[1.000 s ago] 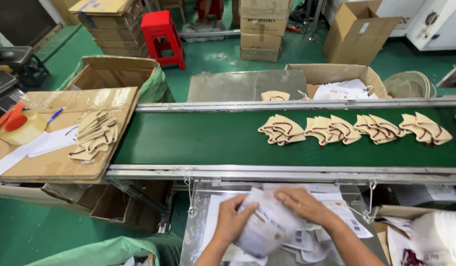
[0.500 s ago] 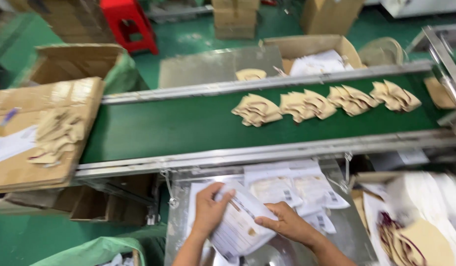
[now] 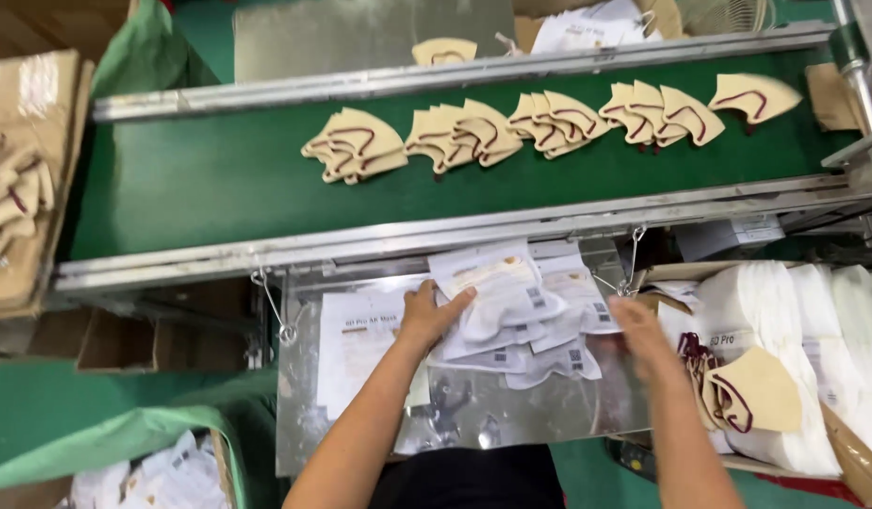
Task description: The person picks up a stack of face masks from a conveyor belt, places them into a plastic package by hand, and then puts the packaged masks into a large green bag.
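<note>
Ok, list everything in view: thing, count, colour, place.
belt: one, green, across the middle.
mask stacks: four fanned piles plus a single, tan with dark red loops, on the belt.
lone mask: one, tan, on the grey plate beyond the belt.
tray: one, shiny metal, below the belt.
pouches: several, white, fanned on the tray.
sheet: one, white, left on the tray.
box masks: a few, tan, in the box at right.
cardboard: tan, far left, with more masks.
left hand: on the pouches.
right hand: blurred, beside the box.
</note>
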